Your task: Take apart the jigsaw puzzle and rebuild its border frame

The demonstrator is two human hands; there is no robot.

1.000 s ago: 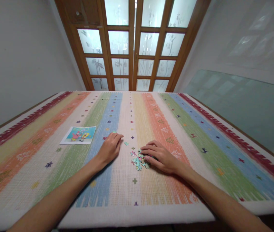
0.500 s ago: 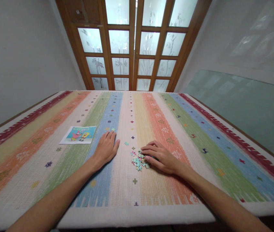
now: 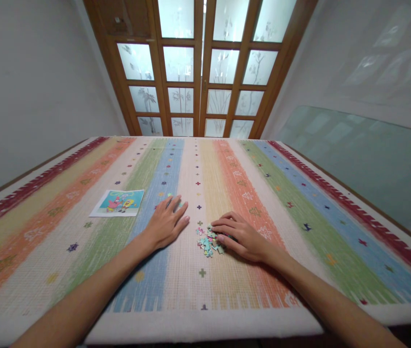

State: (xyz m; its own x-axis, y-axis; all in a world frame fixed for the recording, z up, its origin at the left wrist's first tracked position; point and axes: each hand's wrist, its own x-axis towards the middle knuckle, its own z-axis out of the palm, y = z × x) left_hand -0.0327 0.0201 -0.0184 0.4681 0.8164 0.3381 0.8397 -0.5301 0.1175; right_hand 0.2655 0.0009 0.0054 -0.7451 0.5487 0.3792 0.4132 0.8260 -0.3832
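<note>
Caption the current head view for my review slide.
Right hand at a heap of puzzle pieces, left hand near a cartoon picture, across a striped tablecloth.

Left hand (image 3: 167, 223) is sitting near picture card (image 3: 118, 203); right hand (image 3: 241, 236) is partly covering puzzle pieces (image 3: 206, 245) on cloth-covered counter (image 3: 187, 285).

No lettering, brand or number can be read. On the picture card (image 3: 117, 203), left, only drawn figures and greenish curves are made out. A small pale patch (image 3: 117, 20) on the far-left door panel (image 3: 129, 19) is too small to be read.
</note>
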